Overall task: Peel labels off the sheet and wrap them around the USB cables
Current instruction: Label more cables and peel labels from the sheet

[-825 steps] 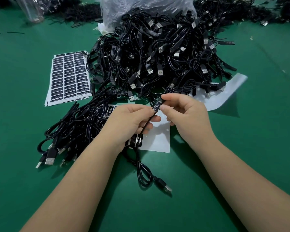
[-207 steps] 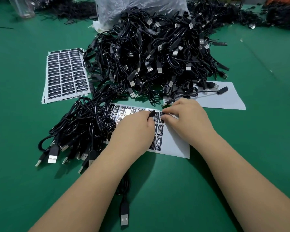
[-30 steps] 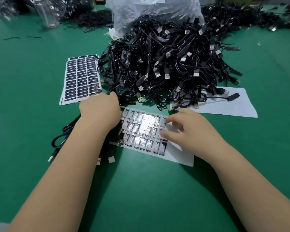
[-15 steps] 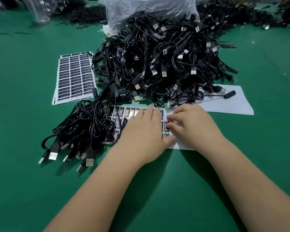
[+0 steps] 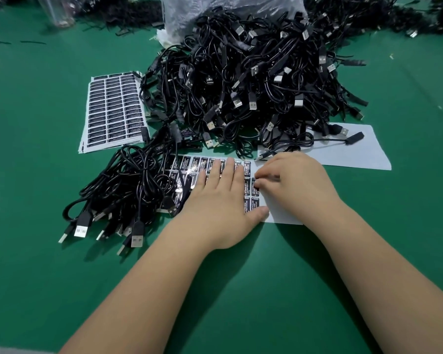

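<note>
The table is covered in matt green cloth-like material. The label sheet is smooth white paper; its black labels are glossy and catch the light. The USB cables have shiny black plastic jackets and bright metal plugs. A crinkled clear plastic bag lies at the far edge.

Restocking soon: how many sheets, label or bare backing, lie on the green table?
3: a full label sheet at left (possibly a stack), the label sheet under both hands, and a bare sheet at right. More may hide beneath the cables.
</note>
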